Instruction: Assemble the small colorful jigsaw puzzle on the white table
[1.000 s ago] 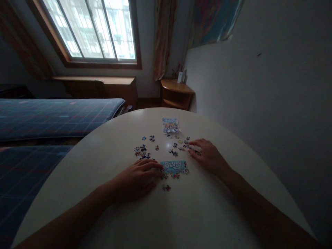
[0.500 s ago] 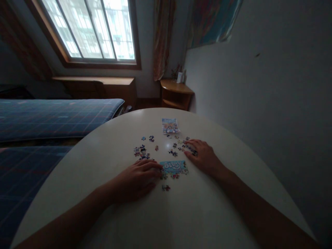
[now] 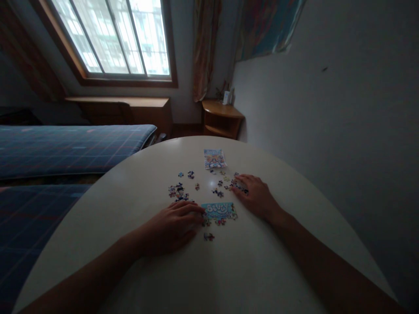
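Note:
A joined strip of blue jigsaw pieces with white lettering [image 3: 218, 210] lies on the round white table [image 3: 229, 270]. My left hand [image 3: 175, 224] rests flat beside it, fingers stretched out and fingertips touching its left end. My right hand [image 3: 255, 196] lies palm down to the right, fingers spread over a scatter of loose puzzle pieces [image 3: 229, 181]. More loose pieces [image 3: 178, 190] sit to the left, and one small cluster [image 3: 208, 237] lies nearer to me. A small picture card [image 3: 214, 158] lies at the far side.
A bed with a blue checked cover [image 3: 65, 148] runs along the table's left side. A wooden corner shelf [image 3: 222, 117] and a low wooden cabinet [image 3: 131, 109] stand under the window. The grey wall [image 3: 327, 109] is close on the right.
My right hand has slid a little to the left over the loose pieces. My left hand and the joined strip have stayed in place.

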Tool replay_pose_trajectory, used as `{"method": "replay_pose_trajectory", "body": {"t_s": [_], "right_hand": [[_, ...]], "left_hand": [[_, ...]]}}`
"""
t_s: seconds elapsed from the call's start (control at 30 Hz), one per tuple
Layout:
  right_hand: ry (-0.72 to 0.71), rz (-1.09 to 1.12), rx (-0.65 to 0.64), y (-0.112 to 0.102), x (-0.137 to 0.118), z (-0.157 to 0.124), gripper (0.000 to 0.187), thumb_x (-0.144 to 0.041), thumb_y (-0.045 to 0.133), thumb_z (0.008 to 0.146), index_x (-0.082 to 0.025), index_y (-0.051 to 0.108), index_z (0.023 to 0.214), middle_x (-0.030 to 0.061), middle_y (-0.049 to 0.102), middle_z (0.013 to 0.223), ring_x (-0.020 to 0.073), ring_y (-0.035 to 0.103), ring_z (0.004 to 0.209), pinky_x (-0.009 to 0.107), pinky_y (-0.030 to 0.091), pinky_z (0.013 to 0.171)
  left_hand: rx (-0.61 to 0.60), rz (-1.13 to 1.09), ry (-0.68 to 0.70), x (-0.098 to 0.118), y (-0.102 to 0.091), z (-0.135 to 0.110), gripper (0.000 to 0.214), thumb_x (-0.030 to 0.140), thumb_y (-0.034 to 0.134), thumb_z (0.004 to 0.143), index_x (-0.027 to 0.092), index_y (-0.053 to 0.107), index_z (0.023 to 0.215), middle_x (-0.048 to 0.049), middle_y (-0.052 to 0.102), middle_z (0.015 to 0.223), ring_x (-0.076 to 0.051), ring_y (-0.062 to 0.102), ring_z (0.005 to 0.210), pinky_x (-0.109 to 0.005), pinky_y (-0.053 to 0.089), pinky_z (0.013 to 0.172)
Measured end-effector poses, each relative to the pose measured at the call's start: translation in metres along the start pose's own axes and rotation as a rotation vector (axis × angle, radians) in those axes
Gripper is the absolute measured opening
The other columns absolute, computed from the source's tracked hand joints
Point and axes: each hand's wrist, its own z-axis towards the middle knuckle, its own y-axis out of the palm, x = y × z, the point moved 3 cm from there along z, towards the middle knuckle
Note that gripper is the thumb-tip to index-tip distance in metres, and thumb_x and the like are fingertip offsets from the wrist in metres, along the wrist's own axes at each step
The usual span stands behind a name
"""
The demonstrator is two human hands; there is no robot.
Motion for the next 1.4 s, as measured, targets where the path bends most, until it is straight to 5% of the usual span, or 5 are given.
{"method": "replay_pose_trajectory", "body": {"t_s": [0.5, 1.4], "right_hand": [[0.092, 0.229, 0.014, 0.000, 0.006, 0.007, 0.032, -0.035, 0.072, 0.074, -0.022, 0.070, 0.103, 0.0114, 0.068, 0.119, 0.0304, 0.060, 0.114, 0.050, 0.045, 0.098], [0.069, 0.316, 0.036, -0.008, -0.004, 0.004, 0.020, -0.030, 0.069, 0.079, -0.022, 0.067, 0.097, 0.0056, 0.073, 0.093, 0.0236, 0.068, 0.091, 0.041, 0.050, 0.087]], "left_hand": [[0.000, -0.006, -0.007, -0.001, 0.001, -0.001, 0.035, 0.018, 0.057, 0.091, 0.024, 0.057, 0.125, -0.0069, 0.057, 0.139, -0.025, 0.050, 0.129, -0.046, 0.044, 0.108], [0.022, -0.031, -0.006, 0.000, 0.000, 0.000, 0.036, 0.019, 0.057, 0.091, 0.025, 0.058, 0.126, -0.0071, 0.058, 0.138, -0.025, 0.051, 0.129, -0.045, 0.045, 0.107]]}}
